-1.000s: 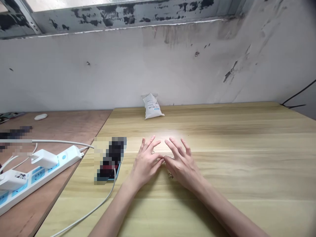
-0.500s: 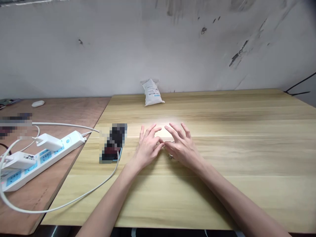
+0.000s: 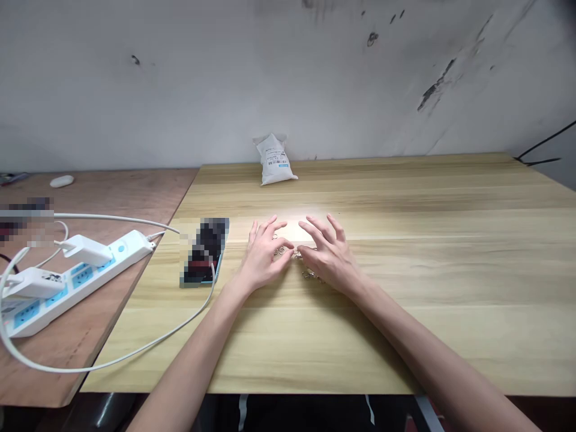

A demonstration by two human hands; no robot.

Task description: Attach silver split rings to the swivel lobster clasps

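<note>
My left hand (image 3: 265, 257) rests low over the wooden table, thumb and index tips drawn together in a pinch, other fingers spread. What it pinches is too small to make out. Small metal rings (image 3: 279, 250) show between its palm and fingers. Opposite it, almost touching, is my right hand (image 3: 332, 257). Its thumb and index close on a small shiny metal clasp (image 3: 297, 255), partly hidden by the fingertips, while the other fingers are lifted and apart. More small metal clasps (image 3: 308, 275) lie on the table beneath the right palm, partly covered.
A phone (image 3: 206, 252), blurred out, lies left of my hands with a white cable (image 3: 157, 342) looping from it. A white power strip (image 3: 81, 279) with plugged-in chargers sits on the brown table (image 3: 148, 204). A white plastic packet (image 3: 275, 161) stands near the wall.
The camera view has tilted down slightly. My hands have drawn slightly apart at the fingertips, and more of the metal rings and clasps shows.
</note>
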